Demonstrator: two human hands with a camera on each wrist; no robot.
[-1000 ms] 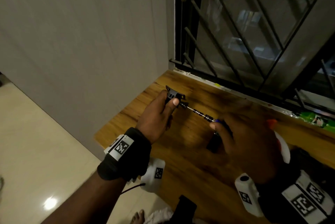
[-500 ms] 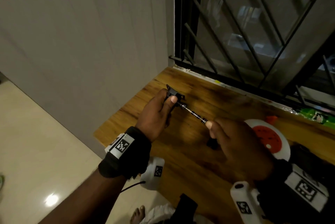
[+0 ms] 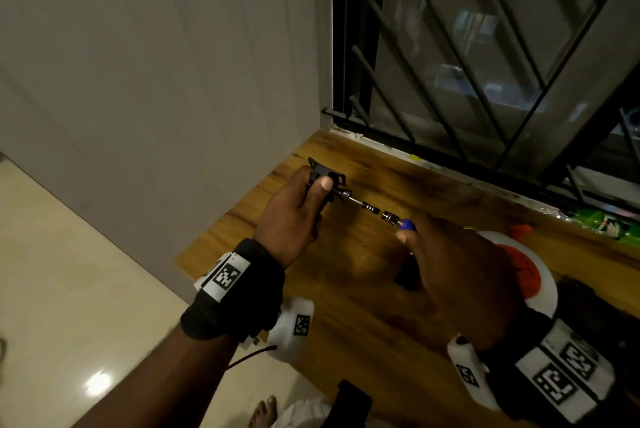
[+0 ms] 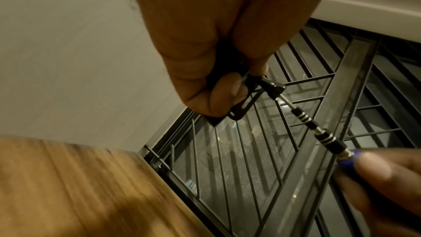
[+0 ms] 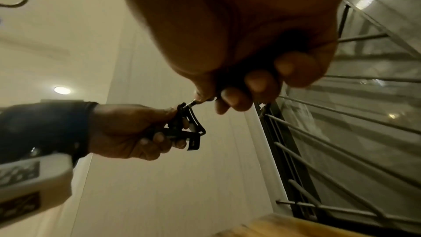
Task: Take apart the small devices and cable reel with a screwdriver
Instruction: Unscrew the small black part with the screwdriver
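Over the wooden bench (image 3: 346, 289), the left hand (image 3: 294, 216) pinches a small black plastic bracket (image 3: 327, 175); the right hand (image 3: 457, 275) grips a blue-handled precision screwdriver (image 3: 375, 213), which should stay square to the screw.

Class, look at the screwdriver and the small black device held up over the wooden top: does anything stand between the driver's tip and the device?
Nothing visible does. The right hand grips the screwdriver, and its tip already meets the device that the left hand holds. Only open air surrounds the shaft between the two hands.
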